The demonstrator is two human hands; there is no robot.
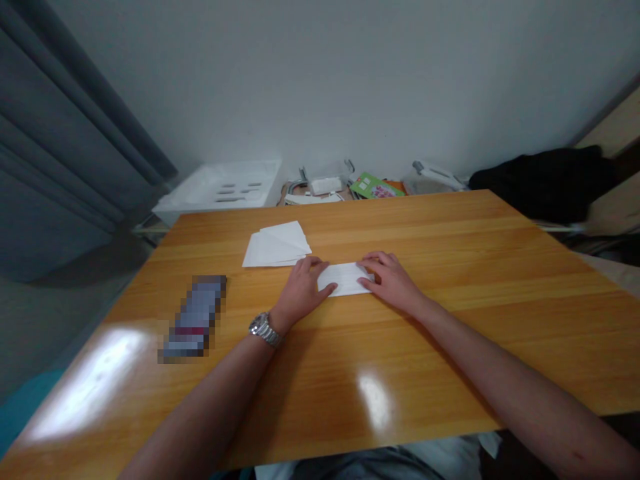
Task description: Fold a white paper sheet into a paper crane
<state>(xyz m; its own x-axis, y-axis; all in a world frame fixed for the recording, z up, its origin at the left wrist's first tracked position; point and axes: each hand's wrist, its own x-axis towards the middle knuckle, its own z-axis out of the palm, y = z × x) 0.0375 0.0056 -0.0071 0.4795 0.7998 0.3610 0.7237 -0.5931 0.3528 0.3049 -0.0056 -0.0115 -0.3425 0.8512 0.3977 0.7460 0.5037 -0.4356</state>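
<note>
A small white sheet of paper (343,279), folded into a narrow rectangle with fine lines across it, lies on the wooden table in front of me. My left hand (303,285) grips its left end, thumb along the near edge and fingers at the far edge. At the right end, my right hand (391,283) holds the paper the same way, thumb near and fingers beyond. A short bit of paper sticks out under the right fingers. Several white sheets (277,244) lie in a loose, overlapping stack just beyond my left hand.
A blurred-out phone-like object (196,319) rests on the table (450,253) to the left. Behind the far edge are a white plastic tray (225,183), a green booklet (373,186) and a black cloth item (545,180). A grey curtain (60,120) hangs at left.
</note>
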